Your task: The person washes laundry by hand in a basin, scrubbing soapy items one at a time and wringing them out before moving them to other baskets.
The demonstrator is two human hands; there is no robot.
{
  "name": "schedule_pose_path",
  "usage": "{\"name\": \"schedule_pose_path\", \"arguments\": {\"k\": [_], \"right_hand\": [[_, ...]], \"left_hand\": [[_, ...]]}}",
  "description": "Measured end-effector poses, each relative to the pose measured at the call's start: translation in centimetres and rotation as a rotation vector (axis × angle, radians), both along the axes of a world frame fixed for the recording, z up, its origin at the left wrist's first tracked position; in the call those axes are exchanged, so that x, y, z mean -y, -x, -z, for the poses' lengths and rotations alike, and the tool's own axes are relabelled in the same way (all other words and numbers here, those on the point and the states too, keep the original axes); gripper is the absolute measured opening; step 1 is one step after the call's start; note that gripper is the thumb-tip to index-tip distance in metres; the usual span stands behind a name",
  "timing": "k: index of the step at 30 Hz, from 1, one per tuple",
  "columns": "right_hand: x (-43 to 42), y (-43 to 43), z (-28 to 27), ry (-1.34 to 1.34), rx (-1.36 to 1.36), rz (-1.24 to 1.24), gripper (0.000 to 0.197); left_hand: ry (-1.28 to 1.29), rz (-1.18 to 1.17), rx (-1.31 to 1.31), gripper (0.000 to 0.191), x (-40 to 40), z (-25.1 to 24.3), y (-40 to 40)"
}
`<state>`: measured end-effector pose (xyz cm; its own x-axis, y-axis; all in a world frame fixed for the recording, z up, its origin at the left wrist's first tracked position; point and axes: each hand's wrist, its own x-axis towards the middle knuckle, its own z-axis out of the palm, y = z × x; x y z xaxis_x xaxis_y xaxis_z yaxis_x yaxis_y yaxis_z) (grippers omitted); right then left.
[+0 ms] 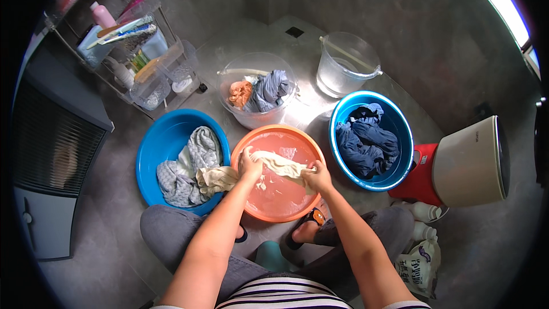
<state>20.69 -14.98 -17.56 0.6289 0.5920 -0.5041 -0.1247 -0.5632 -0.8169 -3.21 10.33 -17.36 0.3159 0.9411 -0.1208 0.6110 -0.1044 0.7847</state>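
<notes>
A cream-coloured cloth (pixel 281 165) stretches between my two hands over an orange plastic basin (pixel 319 150) of cloudy water. My left hand (pixel 250 165) grips it near the basin's left side, and its other end hangs over the rim into a blue basin (pixel 148 154). That blue basin also holds grey-white textured cloth (pixel 206 146). My right hand (pixel 316 176) is closed on the cloth's right end, near the basin's right rim. Part of the cloth under my right hand hangs towards the water. Some suds float on the surface.
A clear bucket (pixel 257 118) with orange and grey-blue clothes and another clear bucket (pixel 339 81) stand beyond. At right are a blue basin (pixel 407 137) of dark clothes, a red-and-beige appliance (pixel 465 165), white bottles (pixel 422 212) and a printed bag (pixel 422 268). A shelf rack (pixel 103 73) stands at left.
</notes>
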Motion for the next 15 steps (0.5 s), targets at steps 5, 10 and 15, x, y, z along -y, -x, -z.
{"name": "schedule_pose_path", "arguments": {"k": [5, 10, 15], "right_hand": [[5.7, 2.7, 7.9, 0.273, 0.457, -0.452, 0.096], [6.3, 6.3, 6.8, 0.346, 0.527, -0.175, 0.092], [4.0, 13.6, -3.8, -0.163, 0.446, -0.070, 0.056]], "left_hand": [[-0.170, 0.472, -0.107, 0.072, 13.8, 5.0, 1.4], [0.667, 0.341, 0.374, 0.073, 21.0, 5.7, -1.5], [1.166, -0.226, 0.857, 0.099, 18.2, 2.0, -3.7]]}}
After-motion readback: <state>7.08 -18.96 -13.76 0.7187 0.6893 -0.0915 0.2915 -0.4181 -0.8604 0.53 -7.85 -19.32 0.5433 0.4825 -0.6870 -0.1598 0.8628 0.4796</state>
